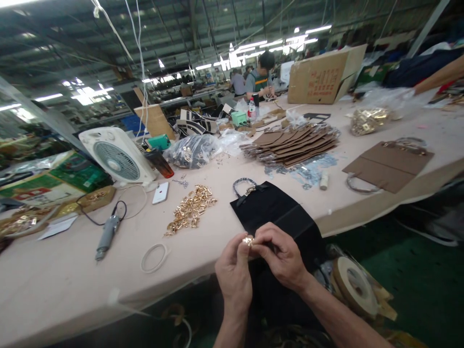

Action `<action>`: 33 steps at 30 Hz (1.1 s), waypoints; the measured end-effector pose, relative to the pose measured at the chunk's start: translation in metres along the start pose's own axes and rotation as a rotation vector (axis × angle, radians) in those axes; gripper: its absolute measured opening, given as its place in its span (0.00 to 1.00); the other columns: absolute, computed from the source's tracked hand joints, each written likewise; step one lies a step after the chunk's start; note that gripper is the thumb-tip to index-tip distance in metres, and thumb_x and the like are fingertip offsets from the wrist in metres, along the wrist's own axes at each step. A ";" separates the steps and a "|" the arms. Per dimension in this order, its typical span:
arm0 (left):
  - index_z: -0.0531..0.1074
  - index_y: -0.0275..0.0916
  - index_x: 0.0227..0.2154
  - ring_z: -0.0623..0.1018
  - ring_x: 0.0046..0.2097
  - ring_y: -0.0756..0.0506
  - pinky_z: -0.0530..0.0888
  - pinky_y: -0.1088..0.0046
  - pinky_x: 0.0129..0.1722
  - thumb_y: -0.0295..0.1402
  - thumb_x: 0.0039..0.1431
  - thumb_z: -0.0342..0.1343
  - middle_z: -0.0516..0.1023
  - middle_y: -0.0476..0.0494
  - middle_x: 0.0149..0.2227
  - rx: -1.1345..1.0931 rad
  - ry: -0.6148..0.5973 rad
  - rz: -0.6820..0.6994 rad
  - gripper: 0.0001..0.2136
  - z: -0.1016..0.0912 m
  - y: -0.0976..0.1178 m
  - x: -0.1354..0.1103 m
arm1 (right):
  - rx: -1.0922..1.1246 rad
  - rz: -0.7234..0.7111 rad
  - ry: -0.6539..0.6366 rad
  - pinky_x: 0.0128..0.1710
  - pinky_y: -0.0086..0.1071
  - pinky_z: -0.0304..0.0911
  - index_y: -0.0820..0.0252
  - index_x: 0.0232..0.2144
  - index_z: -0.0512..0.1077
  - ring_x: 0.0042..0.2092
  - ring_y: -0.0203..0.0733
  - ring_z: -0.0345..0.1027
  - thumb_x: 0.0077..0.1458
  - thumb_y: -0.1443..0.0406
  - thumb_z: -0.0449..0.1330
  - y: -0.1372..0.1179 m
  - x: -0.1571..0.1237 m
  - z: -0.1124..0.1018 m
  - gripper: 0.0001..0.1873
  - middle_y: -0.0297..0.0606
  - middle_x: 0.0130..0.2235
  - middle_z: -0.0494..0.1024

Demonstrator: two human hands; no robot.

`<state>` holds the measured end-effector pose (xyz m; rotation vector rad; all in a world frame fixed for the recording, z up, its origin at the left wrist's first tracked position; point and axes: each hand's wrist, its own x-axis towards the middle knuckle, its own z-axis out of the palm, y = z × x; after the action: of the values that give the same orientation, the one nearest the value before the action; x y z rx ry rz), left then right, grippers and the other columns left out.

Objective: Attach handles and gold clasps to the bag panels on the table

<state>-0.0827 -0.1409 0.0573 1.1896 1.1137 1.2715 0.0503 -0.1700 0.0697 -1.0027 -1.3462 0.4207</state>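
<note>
My left hand [235,273] and my right hand [281,253] meet above the front edge of the table. Between their fingertips is a small gold metal fitting [248,240]; both hands pinch it, and its exact shape is partly covered. Just behind them a black bag panel [271,205] with a wrapped handle [243,181] lies on the table and hangs over the edge. A loose pile of gold metal fittings [192,208] sits to the left of the panel.
On the left are an electric screwdriver [108,236], a tape ring [153,258], a phone [160,193] and a fan [118,154]. Brown panels [293,142] are stacked behind; another brown panel with handles [389,164] lies right. A co-worker [261,77] sits beyond; an arm [440,77] reaches in at right.
</note>
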 end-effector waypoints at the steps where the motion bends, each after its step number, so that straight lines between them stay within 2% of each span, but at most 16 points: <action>1: 0.83 0.36 0.43 0.84 0.41 0.40 0.82 0.66 0.44 0.51 0.57 0.67 0.86 0.37 0.41 -0.021 0.014 -0.024 0.22 0.002 -0.005 -0.001 | -0.027 -0.059 0.005 0.39 0.33 0.71 0.55 0.39 0.78 0.39 0.41 0.73 0.65 0.69 0.63 0.002 -0.001 0.001 0.04 0.38 0.36 0.78; 4: 0.83 0.35 0.45 0.84 0.42 0.42 0.81 0.67 0.44 0.50 0.57 0.68 0.85 0.36 0.42 -0.085 0.051 -0.059 0.23 0.004 -0.018 -0.002 | -0.068 -0.161 0.015 0.38 0.33 0.72 0.55 0.41 0.79 0.38 0.41 0.74 0.64 0.71 0.62 0.009 -0.001 0.003 0.07 0.38 0.36 0.79; 7: 0.82 0.35 0.44 0.83 0.41 0.43 0.80 0.70 0.44 0.50 0.56 0.68 0.85 0.38 0.42 -0.144 0.066 -0.032 0.23 0.002 -0.024 0.002 | 0.024 -0.024 0.001 0.39 0.33 0.72 0.55 0.41 0.79 0.39 0.41 0.75 0.64 0.67 0.64 0.015 0.000 0.002 0.04 0.39 0.37 0.79; 9: 0.82 0.36 0.42 0.82 0.39 0.44 0.80 0.71 0.42 0.49 0.57 0.68 0.84 0.39 0.41 -0.139 0.028 0.019 0.20 0.000 -0.022 0.005 | 0.102 0.093 -0.021 0.39 0.32 0.72 0.55 0.41 0.80 0.39 0.41 0.75 0.65 0.65 0.65 0.018 0.001 0.000 0.04 0.38 0.38 0.79; 11: 0.83 0.38 0.41 0.81 0.39 0.45 0.79 0.73 0.40 0.47 0.60 0.66 0.82 0.41 0.41 -0.095 -0.042 0.094 0.17 0.000 -0.017 0.009 | 0.153 0.143 -0.037 0.39 0.32 0.72 0.55 0.40 0.81 0.38 0.40 0.75 0.64 0.65 0.65 0.020 0.003 -0.003 0.04 0.37 0.38 0.79; 14: 0.83 0.40 0.40 0.79 0.41 0.45 0.78 0.75 0.39 0.43 0.64 0.63 0.80 0.41 0.41 -0.034 -0.141 0.216 0.12 0.002 -0.012 0.012 | 0.166 0.135 -0.040 0.37 0.31 0.71 0.55 0.38 0.81 0.37 0.39 0.74 0.64 0.66 0.66 0.020 0.005 -0.009 0.03 0.37 0.36 0.79; 18: 0.83 0.42 0.40 0.78 0.43 0.43 0.77 0.72 0.41 0.42 0.66 0.62 0.78 0.41 0.41 -0.028 -0.185 0.291 0.11 0.010 -0.014 0.013 | 0.083 0.119 0.017 0.37 0.32 0.70 0.56 0.36 0.79 0.36 0.40 0.73 0.66 0.64 0.62 0.019 0.003 -0.011 0.06 0.37 0.35 0.78; 22: 0.83 0.43 0.39 0.78 0.43 0.42 0.76 0.70 0.42 0.44 0.64 0.63 0.79 0.40 0.40 -0.047 -0.200 0.304 0.11 0.018 -0.018 0.014 | 0.113 0.182 0.108 0.34 0.31 0.69 0.57 0.33 0.76 0.34 0.39 0.70 0.68 0.63 0.60 0.015 0.000 -0.008 0.10 0.37 0.33 0.75; 26: 0.83 0.43 0.37 0.77 0.44 0.42 0.75 0.70 0.43 0.45 0.62 0.64 0.79 0.40 0.39 -0.089 -0.224 0.321 0.12 0.022 -0.020 0.018 | 0.168 0.251 0.135 0.33 0.30 0.68 0.57 0.32 0.76 0.34 0.38 0.69 0.68 0.62 0.61 0.013 -0.003 -0.008 0.10 0.36 0.33 0.74; 31: 0.82 0.42 0.37 0.76 0.41 0.44 0.75 0.70 0.41 0.51 0.62 0.63 0.76 0.41 0.39 -0.255 -0.226 0.200 0.16 0.024 -0.030 0.021 | 0.247 0.240 0.044 0.35 0.31 0.69 0.55 0.39 0.80 0.36 0.40 0.71 0.64 0.62 0.66 0.021 -0.004 -0.013 0.04 0.37 0.36 0.76; 33: 0.81 0.42 0.38 0.75 0.38 0.46 0.75 0.71 0.40 0.52 0.63 0.61 0.75 0.41 0.40 -0.287 -0.249 0.159 0.17 0.024 -0.034 0.021 | 0.232 0.216 0.003 0.37 0.32 0.70 0.54 0.43 0.80 0.37 0.41 0.72 0.59 0.62 0.70 0.024 -0.004 -0.015 0.09 0.37 0.37 0.76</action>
<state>-0.0554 -0.1185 0.0270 1.1952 0.6423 1.3108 0.0699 -0.1653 0.0491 -0.9563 -1.1596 0.7207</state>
